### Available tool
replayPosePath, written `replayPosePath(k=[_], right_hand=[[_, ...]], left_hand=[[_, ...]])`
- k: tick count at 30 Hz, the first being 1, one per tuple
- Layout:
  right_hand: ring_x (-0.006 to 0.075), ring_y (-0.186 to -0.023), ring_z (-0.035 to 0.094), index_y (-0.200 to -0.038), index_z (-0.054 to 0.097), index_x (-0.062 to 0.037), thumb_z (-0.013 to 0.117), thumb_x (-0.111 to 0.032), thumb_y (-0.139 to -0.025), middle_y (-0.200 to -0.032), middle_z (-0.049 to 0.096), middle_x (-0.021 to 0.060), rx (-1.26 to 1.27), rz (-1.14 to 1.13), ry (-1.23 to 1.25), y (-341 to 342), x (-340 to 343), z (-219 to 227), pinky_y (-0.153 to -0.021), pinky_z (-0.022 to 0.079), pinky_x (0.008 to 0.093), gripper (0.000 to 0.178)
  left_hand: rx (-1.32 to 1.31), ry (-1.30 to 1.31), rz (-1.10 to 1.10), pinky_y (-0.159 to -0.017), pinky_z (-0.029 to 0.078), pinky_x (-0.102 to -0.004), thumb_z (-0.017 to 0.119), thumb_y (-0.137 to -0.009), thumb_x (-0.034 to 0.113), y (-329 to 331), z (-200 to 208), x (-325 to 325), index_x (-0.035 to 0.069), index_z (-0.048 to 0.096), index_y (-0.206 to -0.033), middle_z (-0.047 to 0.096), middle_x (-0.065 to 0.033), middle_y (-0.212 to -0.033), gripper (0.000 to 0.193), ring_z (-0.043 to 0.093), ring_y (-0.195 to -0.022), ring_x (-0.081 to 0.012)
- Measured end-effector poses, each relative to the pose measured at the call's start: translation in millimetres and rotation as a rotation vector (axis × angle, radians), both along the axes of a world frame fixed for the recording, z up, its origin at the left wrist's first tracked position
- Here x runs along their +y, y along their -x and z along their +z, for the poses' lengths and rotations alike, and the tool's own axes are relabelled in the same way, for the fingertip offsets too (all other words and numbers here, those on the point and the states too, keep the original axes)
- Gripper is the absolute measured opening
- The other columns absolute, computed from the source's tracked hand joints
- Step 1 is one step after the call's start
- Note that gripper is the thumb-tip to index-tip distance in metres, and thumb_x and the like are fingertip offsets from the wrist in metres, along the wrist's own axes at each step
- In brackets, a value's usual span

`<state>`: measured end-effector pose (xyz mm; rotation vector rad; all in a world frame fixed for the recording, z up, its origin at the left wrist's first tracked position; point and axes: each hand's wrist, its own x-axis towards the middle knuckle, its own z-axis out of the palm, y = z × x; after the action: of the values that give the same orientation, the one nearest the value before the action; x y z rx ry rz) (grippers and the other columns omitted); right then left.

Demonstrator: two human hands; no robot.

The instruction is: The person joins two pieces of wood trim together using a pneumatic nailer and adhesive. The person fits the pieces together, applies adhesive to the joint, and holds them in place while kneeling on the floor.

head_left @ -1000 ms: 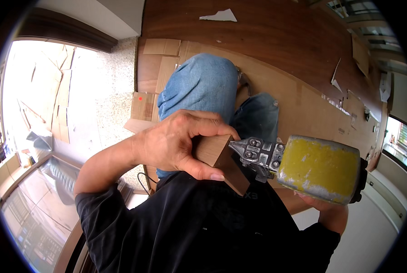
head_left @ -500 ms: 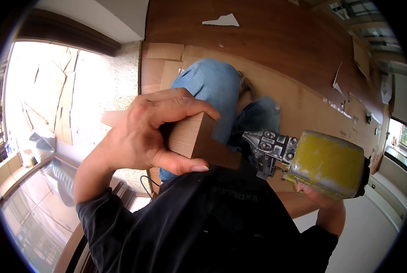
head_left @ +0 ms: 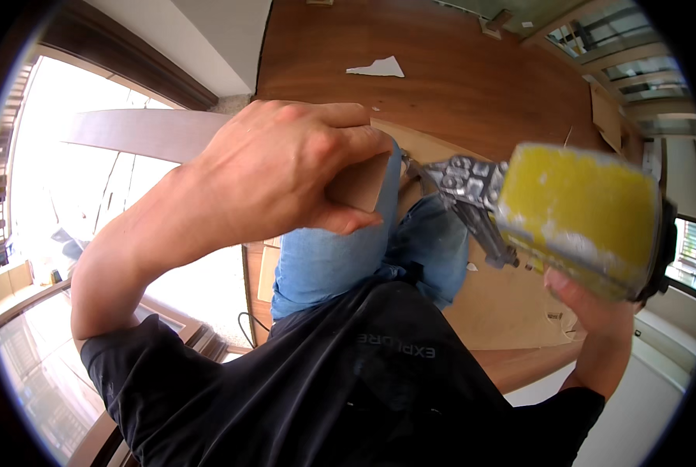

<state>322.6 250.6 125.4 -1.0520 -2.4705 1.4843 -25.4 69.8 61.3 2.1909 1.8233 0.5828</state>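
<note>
Pinches a long brown wooden board [head_left: 361, 185] between thumb and fingers of the left hand [head_left: 286, 167], above the left edge of the brown wooden floor [head_left: 457, 54]. Grips a scuffed yellow, grey-nosed nail gun [head_left: 578, 214] in the right hand [head_left: 591, 302]; cannot tell the spread of its mostly hidden fingers.

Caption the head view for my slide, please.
The left hand grips a brown wooden piece; the right hand holds a scuffed yellow, metal-nosed tool over brown cardboard.

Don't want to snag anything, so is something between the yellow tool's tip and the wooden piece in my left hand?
Nothing visible stands between the yellow tool and the wooden piece; jeans show behind. Your left hand wraps around the piece, leaving its end showing.
</note>
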Motion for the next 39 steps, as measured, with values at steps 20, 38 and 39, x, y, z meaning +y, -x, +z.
replayPosePath(k=[20, 38, 39], right_hand=[[0.0201, -0.107, 0.069, -0.143, 0.053, 0.0007, 0.087, -0.009, -0.087, -0.122, 0.071, 0.0121, 0.075, 0.650, -0.291, 112, 35, 38, -0.088, 0.059, 0.0340, 0.066], [0.0189, -0.105, 0.068, -0.146, 0.049, -0.0002, 0.085, -0.011, -0.088, -0.123, 0.069, 0.0121, -0.022, 0.594, -0.186, 138, 29, 42, -0.087, 0.059, 0.0326, 0.069], [0.0189, -0.105, 0.068, -0.146, 0.049, -0.0003, 0.085, -0.011, -0.088, -0.123, 0.069, 0.0121, -0.024, 0.590, -0.180, 139, 28, 42, -0.087, 0.059, 0.0325, 0.069]], left_hand=[[0.119, 0.065, 0.089, -0.094, 0.063, -0.0409, 0.090, -0.075, 0.047, -13, -10, 6, 0.003, 0.073, -0.124, 0.075, -0.0118, -0.113, 0.068, 0.075, -0.104, -0.0317], [0.082, 0.038, 0.050, -0.095, 0.062, -0.0405, 0.088, -0.079, 0.042, -12, -8, 4, -0.001, 0.076, -0.115, 0.074, -0.0118, -0.115, 0.057, 0.074, -0.103, -0.0337], [0.107, 0.027, 0.057, -0.094, 0.062, -0.0407, 0.088, -0.079, 0.043, -13, -8, 4, -0.001, 0.076, -0.115, 0.074, -0.0123, -0.114, 0.058, 0.074, -0.101, -0.0336]])
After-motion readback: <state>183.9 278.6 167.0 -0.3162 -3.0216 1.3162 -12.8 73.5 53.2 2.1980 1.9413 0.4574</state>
